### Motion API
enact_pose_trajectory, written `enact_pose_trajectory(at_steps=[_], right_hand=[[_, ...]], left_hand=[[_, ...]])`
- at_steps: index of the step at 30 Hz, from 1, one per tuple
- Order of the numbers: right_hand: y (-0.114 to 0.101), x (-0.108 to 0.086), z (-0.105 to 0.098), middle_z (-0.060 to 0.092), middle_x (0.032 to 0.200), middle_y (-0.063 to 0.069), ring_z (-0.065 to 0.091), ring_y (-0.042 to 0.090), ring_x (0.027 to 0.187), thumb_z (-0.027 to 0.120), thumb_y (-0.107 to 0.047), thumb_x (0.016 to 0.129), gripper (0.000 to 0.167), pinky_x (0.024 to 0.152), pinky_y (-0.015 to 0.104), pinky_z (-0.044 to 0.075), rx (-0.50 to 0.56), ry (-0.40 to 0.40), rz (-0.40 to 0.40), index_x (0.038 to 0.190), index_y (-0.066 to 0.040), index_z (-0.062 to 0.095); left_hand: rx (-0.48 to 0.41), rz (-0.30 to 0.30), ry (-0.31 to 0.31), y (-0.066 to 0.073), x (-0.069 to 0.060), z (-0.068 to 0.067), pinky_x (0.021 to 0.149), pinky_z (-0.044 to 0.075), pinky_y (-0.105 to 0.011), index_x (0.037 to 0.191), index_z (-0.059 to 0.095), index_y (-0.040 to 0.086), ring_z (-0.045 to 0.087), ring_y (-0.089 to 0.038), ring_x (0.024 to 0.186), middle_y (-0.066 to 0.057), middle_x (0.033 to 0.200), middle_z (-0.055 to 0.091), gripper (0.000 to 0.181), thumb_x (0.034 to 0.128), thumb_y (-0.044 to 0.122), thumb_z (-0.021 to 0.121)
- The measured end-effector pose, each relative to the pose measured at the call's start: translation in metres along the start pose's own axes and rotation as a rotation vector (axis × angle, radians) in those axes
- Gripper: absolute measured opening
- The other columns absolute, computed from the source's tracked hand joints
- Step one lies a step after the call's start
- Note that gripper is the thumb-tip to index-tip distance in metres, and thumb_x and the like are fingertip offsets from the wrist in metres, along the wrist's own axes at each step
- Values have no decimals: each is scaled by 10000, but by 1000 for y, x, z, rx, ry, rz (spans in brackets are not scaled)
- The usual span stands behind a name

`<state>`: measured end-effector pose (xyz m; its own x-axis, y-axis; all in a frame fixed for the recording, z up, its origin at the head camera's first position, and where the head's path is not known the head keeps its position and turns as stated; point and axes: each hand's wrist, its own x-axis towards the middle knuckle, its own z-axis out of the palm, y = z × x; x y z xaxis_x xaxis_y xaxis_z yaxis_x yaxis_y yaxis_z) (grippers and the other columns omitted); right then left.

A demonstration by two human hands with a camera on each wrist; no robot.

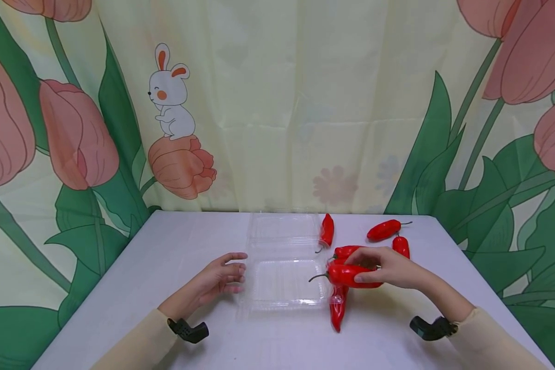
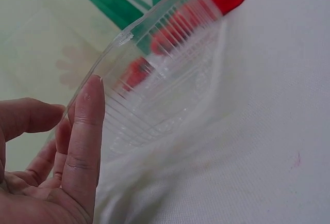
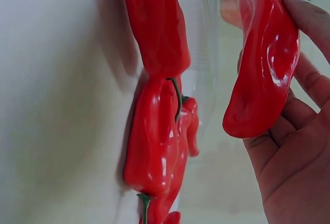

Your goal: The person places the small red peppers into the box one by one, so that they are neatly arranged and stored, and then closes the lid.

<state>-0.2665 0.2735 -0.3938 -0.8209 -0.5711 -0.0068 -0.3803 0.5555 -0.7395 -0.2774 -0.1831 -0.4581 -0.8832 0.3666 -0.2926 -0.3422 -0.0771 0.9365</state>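
My right hand (image 1: 388, 264) grips a red pepper (image 1: 347, 276), its green stem pointing left, above other peppers; in the right wrist view the hand (image 3: 294, 157) pinches that pepper (image 3: 265, 59) between thumb and fingers. An open clear plastic container (image 1: 289, 282) lies on the table, its lid part (image 1: 284, 228) folded out behind. At the container's left edge is my left hand (image 1: 222, 280), fingers relaxed and apart. In the left wrist view the fingers of this hand (image 2: 67, 157) are by the rim of the clear container (image 2: 149, 105); whether they touch it is unclear.
More red peppers lie to the right of the container: one (image 1: 337, 308) near the front, one (image 1: 327, 231) beside the lid, and two (image 1: 384, 230) (image 1: 401, 246) at the back right. The white table (image 1: 277, 344) ends at a printed curtain (image 1: 268, 103).
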Motion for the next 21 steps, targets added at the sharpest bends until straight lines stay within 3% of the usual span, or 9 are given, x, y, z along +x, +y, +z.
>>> enact_pose_trajectory(at_steps=[21], right_hand=[[-5, 11, 9, 683, 1244, 98, 617, 270, 1128, 839, -263, 857, 460, 784, 298, 619, 42, -43, -9, 1269, -142, 675]], left_hand=[[-3, -28, 4, 1, 0, 0, 762, 636, -329, 1490, 392, 38, 658, -149, 856, -38, 1044, 623, 577, 984, 83, 666]])
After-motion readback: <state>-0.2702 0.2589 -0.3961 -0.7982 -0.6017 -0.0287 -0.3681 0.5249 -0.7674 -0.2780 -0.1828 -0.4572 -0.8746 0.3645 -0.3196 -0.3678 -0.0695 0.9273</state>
